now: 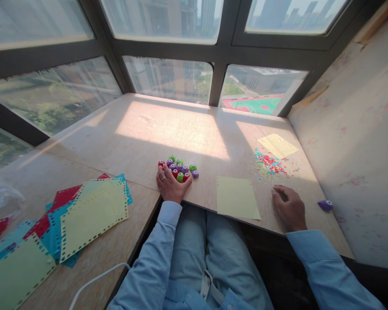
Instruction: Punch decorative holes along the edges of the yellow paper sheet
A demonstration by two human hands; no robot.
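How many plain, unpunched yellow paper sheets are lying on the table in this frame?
2. One yellow sheet lies at the near edge between the left hand and right hand; the other sheet lies farther back right, beside the confetti. The punched sheets at left are excluded.

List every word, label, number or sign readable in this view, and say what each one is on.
None can be read.
The small punches by the left hand: no legible marking.
The yellow sheet near the right hand: blank.
The punched sheets: holes only, no print.
The lone purple punch: too small to tell.
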